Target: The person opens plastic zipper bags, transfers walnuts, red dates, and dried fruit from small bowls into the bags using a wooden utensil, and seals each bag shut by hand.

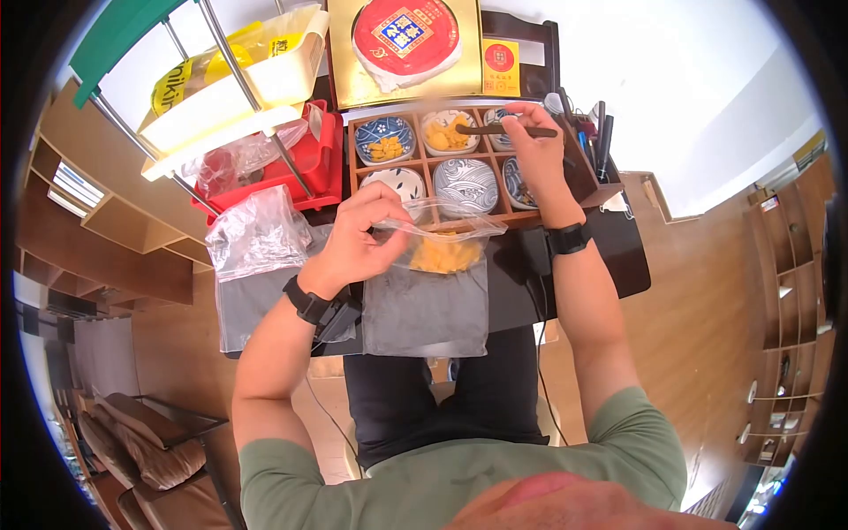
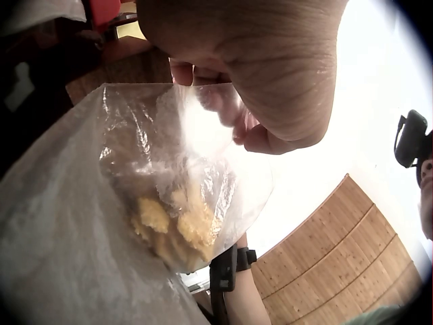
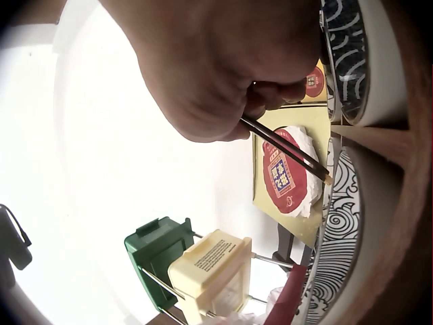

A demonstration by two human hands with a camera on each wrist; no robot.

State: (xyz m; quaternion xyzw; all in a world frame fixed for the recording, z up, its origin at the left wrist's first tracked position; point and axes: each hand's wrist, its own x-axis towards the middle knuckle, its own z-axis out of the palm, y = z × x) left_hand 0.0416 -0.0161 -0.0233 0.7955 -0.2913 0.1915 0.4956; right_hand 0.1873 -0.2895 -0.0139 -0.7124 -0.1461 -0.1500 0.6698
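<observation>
My left hand (image 1: pixel 364 231) pinches the top edge of a clear zip bag (image 1: pixel 424 318) at the table's front edge. Yellow dried pieces (image 1: pixel 446 253) lie inside it; the left wrist view shows the yellow chunks (image 2: pixel 196 223) through the plastic. In my right hand (image 1: pixel 539 159) is a pair of thin dark sticks like chopsticks (image 3: pixel 287 149), their tips over a white bowl (image 1: pixel 430 146) with yellow pieces. A small light bit shows at the tips in the right wrist view. To its left, a blue flowered bowl (image 1: pixel 360 132) holds more yellow pieces.
A wooden divided tray (image 1: pixel 422 163) holds several patterned bowls, among them a grey wave-patterned one (image 1: pixel 465 185). Behind it stands a gold box (image 1: pixel 344 84) with a red round package. At left are a red basket (image 1: pixel 329 168), a rack and another clear bag (image 1: pixel 256 238). Pens (image 1: pixel 605 137) stand right.
</observation>
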